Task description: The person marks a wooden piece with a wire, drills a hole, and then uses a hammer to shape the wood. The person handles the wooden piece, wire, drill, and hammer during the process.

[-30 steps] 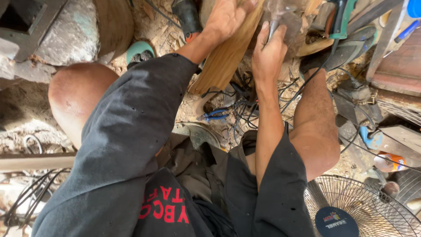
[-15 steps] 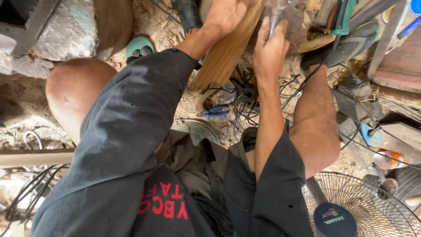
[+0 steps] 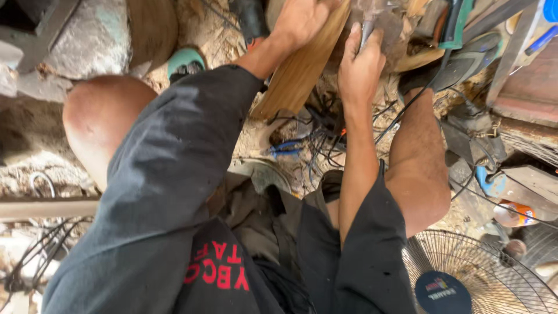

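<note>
**Wooden piece steadied under a small tool**

Little has shifted since the earlier frames: both hands have stayed on the work at the top of the view, and the view has only drifted a touch, so the fan grille sits slightly lower at the right.

The curved wooden piece [image 3: 302, 70] lies between the person's knees, near the top edge. Its long axis runs on a diagonal, from the lower left end near the cables up to the right, where it passes under the hands. It looks stiff and fairly light, with a smooth grained face that could slide under pressure; its edges near the upper end seem the surest place to take hold.

The left hand [image 3: 299, 20] is clasped over the upper part of the wood, fingers wrapped round its edge. The right hand [image 3: 360, 67] is clenched round a slim tool [image 3: 367, 26] whose tip points up toward the wood's upper end; the tip itself is too blurred to make out.

Below the wood a tangle of dark cables [image 3: 325, 145] spreads over the dusty ground, with a blue-handled tool [image 3: 288, 148] among them. A fan grille [image 3: 482, 279] fills the lower right corner, and a teal sandal [image 3: 186, 64] lies at the upper left.
</note>
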